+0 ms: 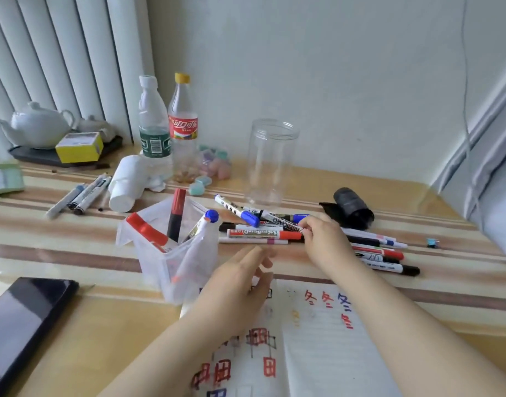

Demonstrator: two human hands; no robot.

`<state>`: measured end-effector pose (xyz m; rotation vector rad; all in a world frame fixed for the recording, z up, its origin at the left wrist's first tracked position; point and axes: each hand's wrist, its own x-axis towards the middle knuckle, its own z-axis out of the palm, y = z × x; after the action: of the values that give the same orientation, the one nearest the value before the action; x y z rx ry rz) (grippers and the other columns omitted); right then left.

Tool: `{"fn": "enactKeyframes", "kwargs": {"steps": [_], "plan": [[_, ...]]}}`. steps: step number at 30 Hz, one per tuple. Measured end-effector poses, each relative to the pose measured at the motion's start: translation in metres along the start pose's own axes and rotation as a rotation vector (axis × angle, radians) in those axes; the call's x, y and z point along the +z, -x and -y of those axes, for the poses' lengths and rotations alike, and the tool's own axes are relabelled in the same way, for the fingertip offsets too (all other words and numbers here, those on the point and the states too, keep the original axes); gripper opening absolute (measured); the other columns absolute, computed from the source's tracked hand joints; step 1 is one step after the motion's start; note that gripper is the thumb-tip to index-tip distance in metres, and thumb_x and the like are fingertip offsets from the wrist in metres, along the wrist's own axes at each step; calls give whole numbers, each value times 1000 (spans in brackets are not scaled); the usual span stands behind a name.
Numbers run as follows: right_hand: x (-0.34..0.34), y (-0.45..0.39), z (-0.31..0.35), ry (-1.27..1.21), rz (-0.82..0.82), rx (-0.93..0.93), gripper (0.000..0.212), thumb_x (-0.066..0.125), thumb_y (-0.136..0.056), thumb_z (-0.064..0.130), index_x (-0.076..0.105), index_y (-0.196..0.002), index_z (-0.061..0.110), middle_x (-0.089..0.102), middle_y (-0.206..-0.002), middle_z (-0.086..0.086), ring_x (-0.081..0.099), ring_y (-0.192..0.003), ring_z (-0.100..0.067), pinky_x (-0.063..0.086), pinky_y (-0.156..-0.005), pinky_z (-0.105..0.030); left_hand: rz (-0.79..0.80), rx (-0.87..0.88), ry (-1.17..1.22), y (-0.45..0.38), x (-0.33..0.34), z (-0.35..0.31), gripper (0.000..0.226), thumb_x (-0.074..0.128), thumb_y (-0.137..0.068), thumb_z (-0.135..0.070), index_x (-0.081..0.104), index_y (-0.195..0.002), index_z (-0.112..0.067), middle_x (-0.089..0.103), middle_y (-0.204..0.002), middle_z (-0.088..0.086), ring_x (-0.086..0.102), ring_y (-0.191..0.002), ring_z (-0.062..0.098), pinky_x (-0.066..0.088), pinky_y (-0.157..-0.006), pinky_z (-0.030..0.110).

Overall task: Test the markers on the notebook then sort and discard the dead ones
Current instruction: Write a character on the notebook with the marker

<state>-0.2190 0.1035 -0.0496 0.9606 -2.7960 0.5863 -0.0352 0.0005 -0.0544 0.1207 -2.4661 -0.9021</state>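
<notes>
The right hand reaches into the marker pile at mid-table, fingertips pinching a black-capped marker there. The left hand hovers with relaxed fingers, holding nothing, just above the notebook, which lies open at the near edge with red and blue test marks. A plastic bin holding three markers stands just left of the hands, a phone beyond it at the near left. Bare striped table lies to the right of the notebook. A clear jar, bottles and a teapot line the wall.
</notes>
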Motion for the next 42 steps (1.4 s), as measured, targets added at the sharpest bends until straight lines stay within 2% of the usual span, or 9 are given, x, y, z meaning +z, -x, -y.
{"fn": "enactKeyframes", "kwargs": {"steps": [6, 13, 20, 25, 29, 31, 33, 35, 42], "plan": [[10, 11, 8, 42, -3, -268, 24, 57, -91, 25, 63, -113, 19, 53, -110, -1, 44, -109, -20, 33, -93, -30, -36, 60, -12, 2, 2, 3, 32, 46, -83, -25, 56, -114, -23, 51, -96, -20, 51, -81, -5, 50, -65, 21], [0, 15, 19, 132, 56, -274, 21, 52, -94, 31, 57, -109, 17, 51, -110, 1, 44, -107, -18, 28, -84, -24, -46, 66, -15, 6, 0, 6, 29, 51, -84, -23, 59, -112, -21, 55, -96, -18, 55, -80, 0, 51, -71, 22], [-36, 77, 33, -635, 230, 51, 6, 52, -95, 26, 55, -99, 22, 68, -89, 6, 63, -78, -4, 49, -73, -21, -90, -18, 43, -1, 1, -13, 20, 53, -90, -28, 55, -109, -22, 57, -97, -16, 55, -85, -2, 46, -76, 16], [-33, 116, 47, -1239, 289, 224, 13, 51, -95, 10, 60, -99, 1, 74, -85, -7, 71, -77, -14, 56, -72, -23, 203, -76, -97, -2, -5, -34, 26, 37, -96, -33, 52, -112, -20, 63, -102, -3, 58, -91, 13, 45, -77, 25], [-44, 139, 43, -644, 158, 76, 30, 51, -94, 34, 62, -73, 16, 63, -55, 4, 54, -48, -3, 41, -52, -19, 265, -83, -174, 8, -16, -36, 20, 36, -98, -29, 52, -104, -19, 62, -94, -3, 55, -79, 12, 43, -69, 22], [-48, 145, 33, -176, -161, -235, 26, 53, -91, 36, 58, -70, 22, 56, -59, 12, 49, -58, -3, 36, -55, -17, 333, -108, -190, 14, -20, -39, 16, 34, -98, -32, 47, -100, -23, 56, -91, -7, 51, -78, 9, 40, -67, 20], [-48, 148, 29, 77, -287, -489, 17, 54, -82, 37, 64, -84, 24, 59, -80, 13, 51, -77, -4, 40, -70, -18, 403, -84, -196, 21, -21, -45, 12, 32, -98, -32, 42, -95, -25, 50, -89, -9, 47, -78, 8, 35, -68, 20], [-41, 150, 28, 206, -265, -579, 28, 50, -78, 40, 67, -92, 23, 63, -85, 11, 59, -81, -10, 47, -73, -21, 437, -34, -196, 28, -20, -52, 14, 31, -99, -32, 41, -93, -23, 48, -90, -9, 45, -79, 9, 32, -70, 20], [-40, 171, 21, 301, -189, -640, 36, 37, -87, 41, 68, -98, 26, 53, -55, 9, 55, -43, -10, 31, -34, -20, 511, 10, -243, 44, -19, -57, 16, 33, -98, -32, 41, -86, -24, 52, -84, -6, 47, -76, 12, 35, -68, 24]]}}
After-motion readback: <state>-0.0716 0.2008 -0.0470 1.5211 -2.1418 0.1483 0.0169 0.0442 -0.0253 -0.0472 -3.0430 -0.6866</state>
